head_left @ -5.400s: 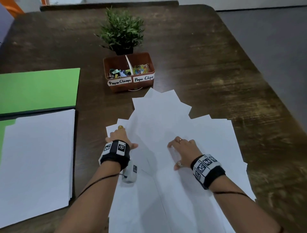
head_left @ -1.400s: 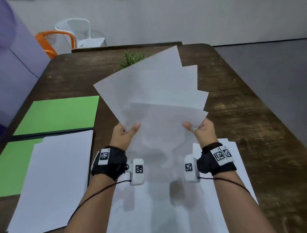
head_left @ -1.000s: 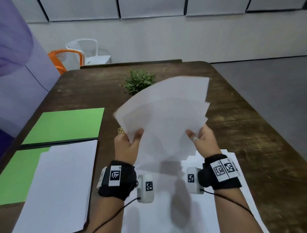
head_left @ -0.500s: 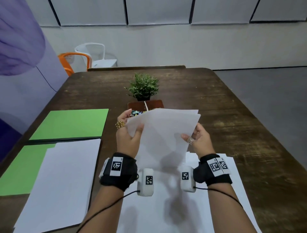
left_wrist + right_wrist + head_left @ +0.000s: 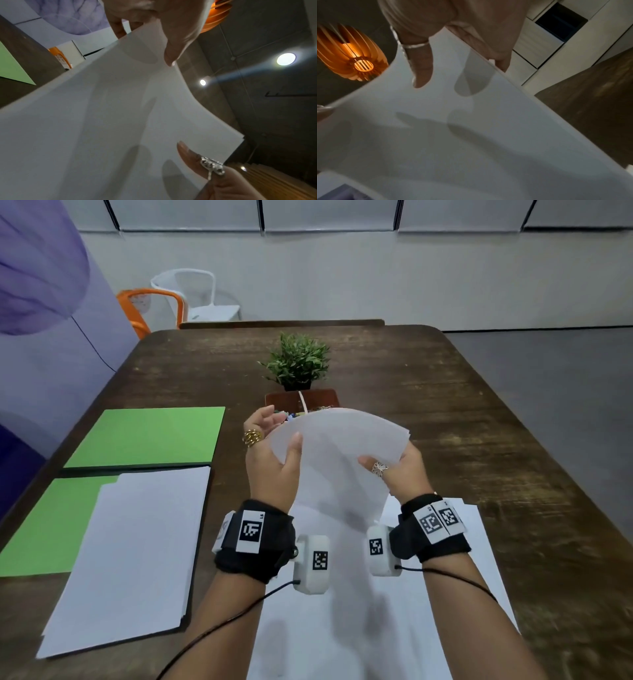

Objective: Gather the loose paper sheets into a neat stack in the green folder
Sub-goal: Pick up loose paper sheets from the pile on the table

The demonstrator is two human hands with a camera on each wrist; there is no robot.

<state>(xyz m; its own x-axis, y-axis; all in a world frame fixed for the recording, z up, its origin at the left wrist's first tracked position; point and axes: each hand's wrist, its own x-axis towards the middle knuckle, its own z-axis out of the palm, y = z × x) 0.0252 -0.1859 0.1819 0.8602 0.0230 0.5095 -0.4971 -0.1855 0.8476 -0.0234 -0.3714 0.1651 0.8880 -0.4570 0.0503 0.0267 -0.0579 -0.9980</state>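
Over on the left, the green folder (image 5: 147, 436) lies open on the tabletop (image 5: 479, 422), a squared stack of paper (image 5: 130, 549) on its near flap. Moving right, the left hand (image 5: 270, 463) pinches one side of a lifted bundle of sheets (image 5: 342, 453), thumb in front; the right hand (image 5: 400, 474) grips the other side. More loose sheets (image 5: 445, 594) lie below. I'd say squaring is under way; next, tap the edges flush and carry the bundle left onto the stack.

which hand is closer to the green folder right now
Left. The left hand holds the raised sheets on the side facing the green folder; the right hand grips their far edge.
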